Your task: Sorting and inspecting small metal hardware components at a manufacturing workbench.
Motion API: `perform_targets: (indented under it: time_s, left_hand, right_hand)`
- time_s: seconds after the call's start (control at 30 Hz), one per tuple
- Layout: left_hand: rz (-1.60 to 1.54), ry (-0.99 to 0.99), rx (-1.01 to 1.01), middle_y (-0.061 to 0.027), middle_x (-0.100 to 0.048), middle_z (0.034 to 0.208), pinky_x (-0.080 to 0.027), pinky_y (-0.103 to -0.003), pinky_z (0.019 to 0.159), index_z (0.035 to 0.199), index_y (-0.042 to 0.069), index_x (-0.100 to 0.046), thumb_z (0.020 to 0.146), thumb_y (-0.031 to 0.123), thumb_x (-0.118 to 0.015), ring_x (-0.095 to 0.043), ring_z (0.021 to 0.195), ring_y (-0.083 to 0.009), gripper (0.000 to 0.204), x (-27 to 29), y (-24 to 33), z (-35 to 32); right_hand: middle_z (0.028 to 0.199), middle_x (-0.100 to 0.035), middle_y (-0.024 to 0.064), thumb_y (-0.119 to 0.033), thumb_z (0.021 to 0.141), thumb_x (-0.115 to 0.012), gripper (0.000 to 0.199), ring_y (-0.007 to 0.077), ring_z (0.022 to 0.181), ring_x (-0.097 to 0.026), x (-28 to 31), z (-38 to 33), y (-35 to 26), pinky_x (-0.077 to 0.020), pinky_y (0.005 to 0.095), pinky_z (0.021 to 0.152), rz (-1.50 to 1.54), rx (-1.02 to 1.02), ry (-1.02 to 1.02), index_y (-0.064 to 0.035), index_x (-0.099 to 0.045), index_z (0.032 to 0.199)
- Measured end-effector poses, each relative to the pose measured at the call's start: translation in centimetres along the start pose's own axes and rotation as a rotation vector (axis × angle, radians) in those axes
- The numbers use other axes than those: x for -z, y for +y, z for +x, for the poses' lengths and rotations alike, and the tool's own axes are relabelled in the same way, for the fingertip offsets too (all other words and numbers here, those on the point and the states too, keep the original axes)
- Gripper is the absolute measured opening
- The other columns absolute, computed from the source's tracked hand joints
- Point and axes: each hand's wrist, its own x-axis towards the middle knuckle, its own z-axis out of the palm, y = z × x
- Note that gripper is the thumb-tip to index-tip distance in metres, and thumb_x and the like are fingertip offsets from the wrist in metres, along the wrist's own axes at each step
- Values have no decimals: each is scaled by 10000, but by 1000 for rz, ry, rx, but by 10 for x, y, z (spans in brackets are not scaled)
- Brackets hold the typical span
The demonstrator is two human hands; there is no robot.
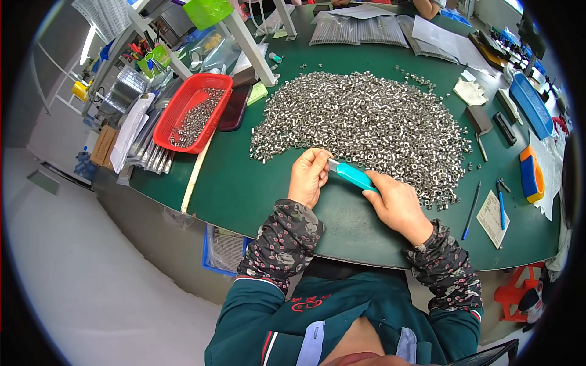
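Observation:
My right hand (397, 204) is wrapped round a teal utility knife (356, 177), its blade end pointing left. My left hand (308, 177) is closed in a pinch right at the knife's tip; whatever sits between thumb and forefinger is too small to make out. Just beyond both hands spreads a wide, low heap of small silvery metal rings (366, 116) on the green tabletop (226, 177).
To the left stands a red basket (166, 125) partly filled with similar small metal pieces. On the right lie pens (471, 210), a written card (491, 218), an orange-and-blue tape dispenser (531, 175) and a blue tray (530, 105). Packed sleeves (360, 32) lie at the back.

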Motion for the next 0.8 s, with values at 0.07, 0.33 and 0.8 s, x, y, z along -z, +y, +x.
perform_targets:
  time_s: [0.07, 0.33, 0.8]
  left_hand:
    - [11, -7, -5, 33, -432, 582, -275, -142, 374, 763, 52, -518, 806, 173, -505, -359, 456, -18, 130, 1, 1, 6]
    - [-32, 16, 104, 3, -404, 578, -251, -165, 369, 737, 63, -450, 856, 230, -393, -325, 435, -57, 213, -5, 10, -5]
    - [-235, -23, 19, -17, -427, 691, -278, -163, 401, 866, 64, -471, 832, 150, -447, -339, 490, -57, 96, 10, 4, 0]
  right_hand:
    - [722, -537, 111, -212, 741, -522, 274, 277, 652, -541, -1, 5, 1, -425, 373, 549, -88, 41, 58, -74, -476, 973]
    - [651, -478, 91, -172, 701, -561, 333, 258, 560, -506, 10, 0, -3, -405, 350, 483, -162, 145, 283, -62, -462, 1000]
    - [559, -386, -28, -195, 836, -395, 213, 39, 437, -326, 8, 0, 13, -245, 161, 368, 1140, -323, 63, -44, -458, 972]
